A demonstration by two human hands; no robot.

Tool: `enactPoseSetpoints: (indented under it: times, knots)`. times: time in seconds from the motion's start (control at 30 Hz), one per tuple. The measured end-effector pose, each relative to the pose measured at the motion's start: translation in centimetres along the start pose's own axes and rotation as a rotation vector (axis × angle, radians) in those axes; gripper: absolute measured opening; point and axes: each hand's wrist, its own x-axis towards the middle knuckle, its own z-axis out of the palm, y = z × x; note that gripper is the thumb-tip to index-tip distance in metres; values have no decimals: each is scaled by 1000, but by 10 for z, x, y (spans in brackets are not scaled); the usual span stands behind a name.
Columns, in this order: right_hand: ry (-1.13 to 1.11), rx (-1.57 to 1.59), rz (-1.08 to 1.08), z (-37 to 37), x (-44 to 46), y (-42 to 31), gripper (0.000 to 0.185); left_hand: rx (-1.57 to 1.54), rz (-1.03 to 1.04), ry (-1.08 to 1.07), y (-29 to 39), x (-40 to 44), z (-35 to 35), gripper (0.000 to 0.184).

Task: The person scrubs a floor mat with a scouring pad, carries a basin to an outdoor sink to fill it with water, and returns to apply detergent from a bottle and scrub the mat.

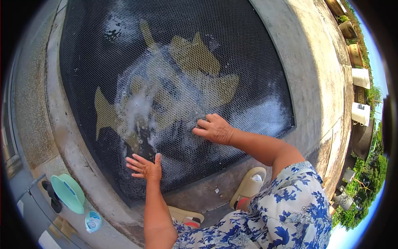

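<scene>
A large black mat (232, 37) with a honeycomb texture and a faded yellowish pattern lies flat on the concrete. White suds (139, 106) and water cover its middle and near left part. My left hand (145, 167) is over the near left part of the mat, fingers spread and holding nothing; whether it touches the surface I cannot tell. My right hand (214, 129) is on the mat right of the suds, its fingers curled down. Whatever lies under those fingers is hidden.
A green basin (68, 193), a small blue-and-white container (93, 221) and dark footwear (53, 197) are at the lower left. My feet in beige slippers (248, 187) stand at the mat's near edge. White buckets (360, 113) and plant pots (347, 30) line the right side.
</scene>
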Motion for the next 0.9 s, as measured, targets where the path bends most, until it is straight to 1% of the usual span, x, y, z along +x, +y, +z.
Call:
enactPoseSetpoints:
  times: [0.03,0.13,0.17,0.23,0.27,0.33,0.37,0.4,0.43,0.47,0.5,0.53,0.57,0.6,0.63,0.67,0.7,0.73,0.77,0.8,0.83,0.9]
  knots:
    - [38,-19,59,-7,9,27,22,15,4,-11,-2,-2,2,122]
    - [163,-352,470,-29,52,136,28,2,-14,0,1,1,-1,122]
    - [179,-425,559,-35,64,164,29,10,-15,11,-1,2,-3,122]
    - [319,-419,1034,-50,86,195,30,11,-13,14,0,2,0,122]
    - [317,-421,1035,-49,85,192,30,11,-12,12,0,2,2,122]
    - [172,-364,828,-47,80,170,30,18,-16,21,-1,3,2,122]
    - [84,-324,686,-41,68,138,28,7,-18,19,2,5,3,122]
    - [29,-203,611,-37,48,99,28,21,-15,30,0,4,3,122]
    - [18,-202,425,-27,22,68,26,39,-9,44,-2,4,4,122]
    - [33,-147,286,-19,-3,41,25,23,-1,52,-4,5,6,123]
    - [-120,-43,247,-18,-25,16,42,32,-2,56,-4,7,6,123]
    - [-170,-18,159,-14,-43,3,41,34,-6,60,-5,7,6,123]
    - [-170,-7,174,-18,-41,13,41,40,-6,58,-7,7,8,123]
    - [-47,-46,189,-24,-37,40,36,62,-3,46,-11,9,13,123]
    - [72,-90,206,-31,-31,70,31,41,21,112,-17,13,19,122]
    - [133,-234,427,-38,-24,108,35,10,48,182,-19,15,23,122]
    - [208,-328,648,-45,-21,145,34,20,57,179,-20,14,25,122]
    - [178,-382,857,-55,-18,173,32,18,43,173,-19,16,23,122]
    - [205,-405,1070,-57,-14,194,30,10,23,166,-18,17,22,122]
    - [296,-324,1205,-60,-11,200,31,11,26,157,-19,14,19,122]
    - [290,-341,1202,-64,-10,192,31,22,18,118,-14,12,14,122]
    - [181,-311,969,-59,-11,149,34,22,8,75,-8,12,11,122]
